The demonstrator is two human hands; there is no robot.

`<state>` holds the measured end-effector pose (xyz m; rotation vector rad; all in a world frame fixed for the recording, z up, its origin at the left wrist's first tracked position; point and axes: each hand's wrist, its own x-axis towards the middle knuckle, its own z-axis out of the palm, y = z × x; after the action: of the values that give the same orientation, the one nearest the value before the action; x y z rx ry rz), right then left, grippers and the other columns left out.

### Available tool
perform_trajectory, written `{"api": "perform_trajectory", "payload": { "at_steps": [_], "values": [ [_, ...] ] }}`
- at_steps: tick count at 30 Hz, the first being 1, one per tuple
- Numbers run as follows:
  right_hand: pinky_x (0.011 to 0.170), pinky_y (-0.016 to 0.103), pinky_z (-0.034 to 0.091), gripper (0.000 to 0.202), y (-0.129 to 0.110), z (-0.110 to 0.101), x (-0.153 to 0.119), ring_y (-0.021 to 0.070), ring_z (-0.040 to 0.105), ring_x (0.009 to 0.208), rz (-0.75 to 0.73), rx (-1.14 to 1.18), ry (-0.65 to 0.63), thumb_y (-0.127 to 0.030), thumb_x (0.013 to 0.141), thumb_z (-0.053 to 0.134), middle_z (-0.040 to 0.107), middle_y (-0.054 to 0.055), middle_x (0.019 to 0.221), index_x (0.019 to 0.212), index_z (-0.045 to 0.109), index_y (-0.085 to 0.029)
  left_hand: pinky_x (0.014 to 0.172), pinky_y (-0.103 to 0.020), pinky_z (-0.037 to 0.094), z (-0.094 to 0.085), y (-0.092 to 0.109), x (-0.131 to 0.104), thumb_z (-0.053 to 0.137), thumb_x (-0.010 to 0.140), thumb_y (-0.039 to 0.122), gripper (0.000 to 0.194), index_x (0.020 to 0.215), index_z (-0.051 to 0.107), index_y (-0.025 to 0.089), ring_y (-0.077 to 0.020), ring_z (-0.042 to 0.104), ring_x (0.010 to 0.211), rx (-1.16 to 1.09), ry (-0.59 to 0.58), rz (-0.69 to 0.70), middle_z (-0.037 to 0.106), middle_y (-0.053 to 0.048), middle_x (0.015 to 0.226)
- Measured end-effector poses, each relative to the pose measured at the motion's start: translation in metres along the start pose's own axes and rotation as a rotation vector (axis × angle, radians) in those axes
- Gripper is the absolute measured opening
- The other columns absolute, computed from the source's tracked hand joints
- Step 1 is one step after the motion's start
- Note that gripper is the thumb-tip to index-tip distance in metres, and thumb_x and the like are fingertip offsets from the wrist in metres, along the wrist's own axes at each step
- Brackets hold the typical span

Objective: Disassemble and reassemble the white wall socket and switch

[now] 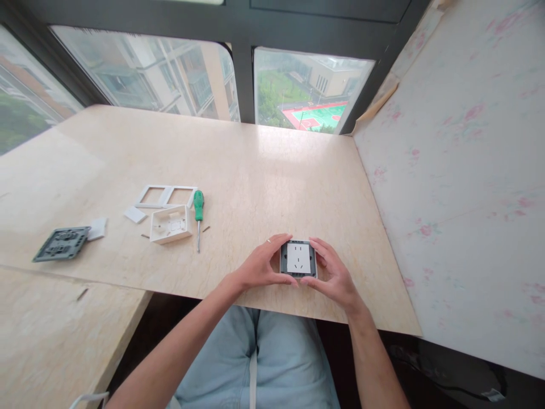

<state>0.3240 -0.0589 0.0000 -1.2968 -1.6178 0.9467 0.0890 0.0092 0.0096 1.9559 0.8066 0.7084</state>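
A wall socket (298, 258) with a white face and dark grey frame lies near the front edge of the sill, its slots facing up. On its left side my left hand (268, 264) grips it with thumb and fingers. My right hand (332, 270) holds the opposite side in the same way. What sits under the socket is mostly hidden. To the left, a green-handled screwdriver (198, 207) lies beside an open white mounting box (171, 224). Behind that box is a white double cover frame (167, 196).
A grey socket module (62, 244) lies at the far left beside a white plate (97, 228). Another small white plate (135, 214) and small screws (206, 229) lie around the box. A wallpapered wall (460, 170) bounds the right; windows (313, 91) stand behind the sill.
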Motion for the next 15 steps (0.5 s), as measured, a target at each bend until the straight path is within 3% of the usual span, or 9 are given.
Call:
{"api": "perform_trajectory", "payload": {
  "at_steps": [3,9,15],
  "values": [
    [0.113,0.049,0.045,0.078,0.001,0.000,0.001,0.0322,0.039,0.146,0.023,0.018,-0.001,-0.042,0.075,0.083,0.044,0.011,0.154,0.145,0.051,-0.030,0.115,-0.056,0.040,0.000,-0.002,0.000,0.087,0.061,0.060,0.105,0.148,0.039,0.027,-0.0351,0.047,0.139,-0.016,-0.008,-0.022,0.049,-0.017,0.149],
    [0.115,0.047,0.043,0.079,0.005,-0.003,0.000,0.0315,0.041,0.144,0.069,0.097,-0.030,-0.040,0.073,0.086,0.042,0.010,0.155,0.144,0.052,-0.031,0.120,-0.060,0.030,-0.002,-0.007,-0.005,0.085,0.061,0.065,0.114,0.153,0.031,0.026,-0.0375,0.033,0.148,0.042,0.005,0.043,0.037,-0.020,0.158],
    [0.117,0.047,0.042,0.077,0.003,-0.005,0.000,0.0307,0.040,0.145,0.067,0.115,-0.052,-0.038,0.075,0.085,0.041,0.009,0.156,0.144,0.052,-0.032,0.117,-0.058,0.037,-0.006,0.000,-0.019,0.082,0.071,0.059,0.098,0.151,0.035,0.027,-0.0347,0.043,0.142,0.068,0.046,-0.008,0.046,-0.017,0.152]
  ]
}}
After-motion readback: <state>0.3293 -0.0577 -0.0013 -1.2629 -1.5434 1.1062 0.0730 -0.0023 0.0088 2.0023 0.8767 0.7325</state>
